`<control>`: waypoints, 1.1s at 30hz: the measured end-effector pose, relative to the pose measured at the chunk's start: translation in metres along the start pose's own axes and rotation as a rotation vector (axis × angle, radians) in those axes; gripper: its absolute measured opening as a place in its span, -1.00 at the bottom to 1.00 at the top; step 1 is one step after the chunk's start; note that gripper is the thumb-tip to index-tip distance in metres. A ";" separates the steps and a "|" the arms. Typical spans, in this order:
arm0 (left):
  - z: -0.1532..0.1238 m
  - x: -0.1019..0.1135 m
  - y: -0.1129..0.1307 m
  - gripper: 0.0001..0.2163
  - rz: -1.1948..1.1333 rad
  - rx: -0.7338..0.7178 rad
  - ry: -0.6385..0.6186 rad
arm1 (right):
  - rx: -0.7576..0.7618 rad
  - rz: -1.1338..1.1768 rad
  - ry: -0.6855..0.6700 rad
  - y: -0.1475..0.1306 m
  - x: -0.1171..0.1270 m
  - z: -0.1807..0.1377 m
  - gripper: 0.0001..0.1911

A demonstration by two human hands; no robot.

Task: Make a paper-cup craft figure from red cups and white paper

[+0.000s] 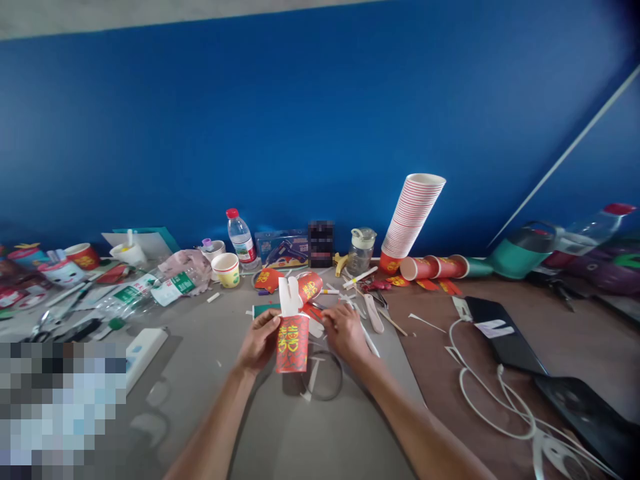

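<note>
My left hand (259,341) is closed on a red paper cup (293,347) with yellow double-happiness characters, gripping its left side. A white paper piece shaped like two long ears (289,297) rises from the cup's upper edge. Right of the cup, my right hand (346,331) hovers low over the scraps with its fingers curled together. A thin dark tip shows by those fingers, but what they hold is too small to make out. Behind the cup lies another red cup (311,287) on its side. A clear ring-shaped item (327,395) rests on the table below.
A tall leaning stack of paper cups (414,217) stands at the back right, beside a glass jar (361,250). A water bottle (242,240) and a yellow cup (226,271) are back left. On the right lie a phone (505,333) and a white cable (465,393).
</note>
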State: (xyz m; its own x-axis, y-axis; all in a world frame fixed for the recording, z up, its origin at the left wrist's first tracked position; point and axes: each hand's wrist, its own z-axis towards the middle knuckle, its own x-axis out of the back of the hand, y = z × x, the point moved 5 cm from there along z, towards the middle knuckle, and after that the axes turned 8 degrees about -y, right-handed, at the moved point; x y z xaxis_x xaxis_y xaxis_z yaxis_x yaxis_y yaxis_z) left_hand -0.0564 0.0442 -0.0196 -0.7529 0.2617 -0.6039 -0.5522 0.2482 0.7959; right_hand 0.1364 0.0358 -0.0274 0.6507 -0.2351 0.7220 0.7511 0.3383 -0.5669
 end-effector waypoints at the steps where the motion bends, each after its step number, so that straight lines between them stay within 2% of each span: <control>1: 0.000 0.000 0.000 -0.78 0.003 -0.002 0.000 | 0.005 -0.052 -0.054 -0.005 -0.004 -0.001 -0.84; 4: 0.000 0.001 0.000 -0.77 0.008 -0.009 0.006 | -0.011 -0.188 -0.178 -0.015 -0.012 -0.003 -0.90; 8: -0.001 -0.001 -0.001 -0.76 0.013 0.006 0.007 | -0.055 -0.281 -0.233 -0.018 -0.016 -0.002 -0.89; 11: -0.001 -0.005 0.000 -0.75 0.018 0.006 -0.003 | -0.088 -0.259 -0.194 -0.013 -0.017 -0.002 -0.91; 14: -0.001 -0.008 0.000 -0.74 0.027 0.010 -0.010 | -0.120 -0.182 -0.067 -0.005 -0.014 -0.002 -0.97; 18: -0.002 -0.009 0.000 -0.74 0.039 0.019 -0.009 | -0.129 0.018 0.065 0.008 -0.008 -0.001 -0.88; 22: -0.001 -0.005 -0.002 -0.74 0.041 0.021 -0.010 | -0.198 0.237 0.093 0.016 -0.002 0.001 -0.87; 25: 0.000 -0.002 -0.004 -0.74 0.047 0.015 -0.025 | -0.270 0.307 0.140 0.020 0.003 0.000 -0.85; 28: 0.002 -0.001 -0.005 -0.75 0.077 -0.002 -0.038 | -0.278 0.317 0.100 0.020 0.002 0.000 -0.86; 31: 0.002 -0.002 -0.006 -0.74 0.111 -0.016 -0.034 | -0.259 0.261 0.042 0.018 -0.001 -0.001 -0.74; 33: 0.002 -0.002 -0.005 -0.73 0.130 -0.023 -0.022 | -0.224 0.174 0.072 0.015 0.000 -0.001 -0.71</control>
State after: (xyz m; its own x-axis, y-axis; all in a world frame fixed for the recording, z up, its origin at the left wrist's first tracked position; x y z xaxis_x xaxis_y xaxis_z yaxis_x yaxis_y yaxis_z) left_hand -0.0510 0.0446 -0.0227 -0.8105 0.3108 -0.4964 -0.4589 0.1897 0.8680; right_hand 0.1475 0.0400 -0.0362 0.7724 -0.2583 0.5803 0.6278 0.1714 -0.7593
